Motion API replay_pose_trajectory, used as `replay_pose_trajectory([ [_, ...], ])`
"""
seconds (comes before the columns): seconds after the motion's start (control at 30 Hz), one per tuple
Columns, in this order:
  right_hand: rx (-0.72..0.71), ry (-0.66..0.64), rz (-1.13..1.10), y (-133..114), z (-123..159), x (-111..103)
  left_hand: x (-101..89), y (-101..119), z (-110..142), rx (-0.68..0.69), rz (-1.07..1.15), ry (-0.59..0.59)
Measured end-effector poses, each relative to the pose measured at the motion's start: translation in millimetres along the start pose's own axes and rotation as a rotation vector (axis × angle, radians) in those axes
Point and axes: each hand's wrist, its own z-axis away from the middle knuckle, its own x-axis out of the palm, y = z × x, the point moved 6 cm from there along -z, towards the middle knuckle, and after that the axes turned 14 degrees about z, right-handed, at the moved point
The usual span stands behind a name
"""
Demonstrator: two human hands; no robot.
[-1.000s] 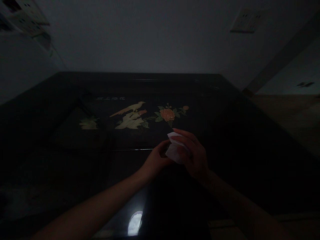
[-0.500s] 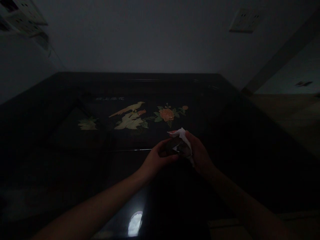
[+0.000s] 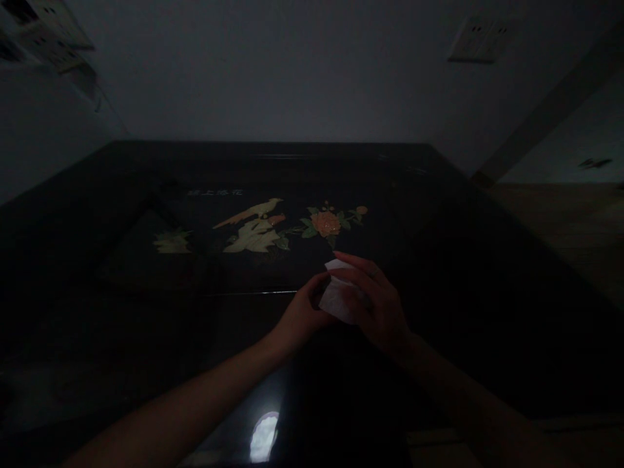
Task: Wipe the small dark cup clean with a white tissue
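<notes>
My left hand (image 3: pixel 306 307) is curled around a small dark, glossy object, now almost wholly covered by a white tissue (image 3: pixel 337 304); its kind cannot be made out. My right hand (image 3: pixel 383 305) presses the tissue over that object from the right, fingers bent across it. Both hands meet just in front of the inlaid pink flower, over a shiny black tabletop (image 3: pixel 234 325). The dim light hides most detail.
Inlaid in the black surface are a bird on a rock (image 3: pixel 251 234), a pink flower (image 3: pixel 325 223) and pale characters (image 3: pixel 214 192). A pale wall (image 3: pixel 273 71) with a socket plate (image 3: pixel 478 40) rises behind. A bright reflection (image 3: pixel 264 437) shows at the front.
My right hand has turned from the object's right side onto its near face, bringing the tissue across it. The dark surface seen before is covered. My left hand has barely moved.
</notes>
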Motion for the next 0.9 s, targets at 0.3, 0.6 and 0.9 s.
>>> replay_pose_trajectory([
  [0.3,0.516,-0.031,-0.518,30,-3,8,4.1,-1,1,-0.075,0.064,-0.075],
  [0.6,0.796,-0.064,-0.893,42,4,25,7.0,0,4,-0.121,0.107,-0.069],
  [0.9,0.877,-0.067,-1.018,57,5,33,11.3,3,5,-0.11,0.251,-0.171],
])
